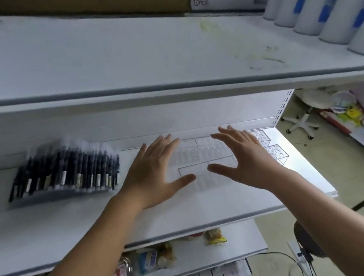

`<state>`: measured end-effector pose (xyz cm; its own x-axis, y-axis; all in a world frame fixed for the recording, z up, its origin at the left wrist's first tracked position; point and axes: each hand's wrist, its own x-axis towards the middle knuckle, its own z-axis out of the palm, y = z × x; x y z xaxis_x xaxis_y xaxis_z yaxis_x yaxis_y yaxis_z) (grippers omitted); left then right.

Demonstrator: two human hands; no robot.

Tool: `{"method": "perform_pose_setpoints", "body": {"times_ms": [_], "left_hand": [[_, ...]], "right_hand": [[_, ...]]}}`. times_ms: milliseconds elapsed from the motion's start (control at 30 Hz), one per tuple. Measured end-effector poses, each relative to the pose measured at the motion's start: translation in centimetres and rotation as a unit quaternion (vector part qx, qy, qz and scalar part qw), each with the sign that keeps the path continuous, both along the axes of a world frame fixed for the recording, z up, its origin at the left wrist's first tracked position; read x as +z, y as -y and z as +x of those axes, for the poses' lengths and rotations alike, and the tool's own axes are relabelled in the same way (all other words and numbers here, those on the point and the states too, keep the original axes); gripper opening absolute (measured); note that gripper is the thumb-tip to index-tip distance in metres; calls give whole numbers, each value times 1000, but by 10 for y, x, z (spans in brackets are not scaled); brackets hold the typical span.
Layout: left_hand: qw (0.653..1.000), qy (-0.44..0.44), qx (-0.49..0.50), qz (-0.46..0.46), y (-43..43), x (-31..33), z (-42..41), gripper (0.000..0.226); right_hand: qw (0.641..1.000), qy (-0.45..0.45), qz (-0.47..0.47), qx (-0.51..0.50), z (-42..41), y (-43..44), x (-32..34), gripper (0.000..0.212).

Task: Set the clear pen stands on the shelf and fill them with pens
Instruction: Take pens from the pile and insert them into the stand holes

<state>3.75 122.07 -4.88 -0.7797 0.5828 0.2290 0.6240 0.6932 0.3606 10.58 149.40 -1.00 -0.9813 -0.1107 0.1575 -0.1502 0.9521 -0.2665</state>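
Mid-tier white shelf (69,221). One clear pen stand (200,159) between left hand (153,172) and right hand (247,158); second clear stand (274,149) just beyond right hand. Left of left hand, rack of black pens (61,176).

The front strip of the white middle shelf board (46,230) is free from left edge to right end. At the back left, a tiered clear rack packed with black pens (63,173) blocks that corner. An empty clear acrylic pen stand (200,159) sits mid-shelf, with a second clear stand (274,149) just beside it at the right end. The spread left grip (155,171) fills the gap between rack and stand; the right grip (247,158) covers the two stands' junction. The white upper shelf lip (168,91) overhangs, limiting headroom.
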Motion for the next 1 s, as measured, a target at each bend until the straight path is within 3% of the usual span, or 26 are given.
{"method": "perform_pose_setpoints", "body": {"times_ms": [233,433,700,1000], "left_hand": [[995,-84,-18,-53,-5,4,-29,106],[988,-131,28,-82,-5,0,-16,103],[981,-123,94,-119,-20,0,54,100],[978,-111,146,-99,-31,10,145,102]], "right_hand": [[993,-50,94,47,-25,8,-3,99],[985,-78,136,69,-22,5,-20,97],[989,-107,88,60,21,-5,-28,96],[989,-138,44,31,100,-30,-30,94]]}}
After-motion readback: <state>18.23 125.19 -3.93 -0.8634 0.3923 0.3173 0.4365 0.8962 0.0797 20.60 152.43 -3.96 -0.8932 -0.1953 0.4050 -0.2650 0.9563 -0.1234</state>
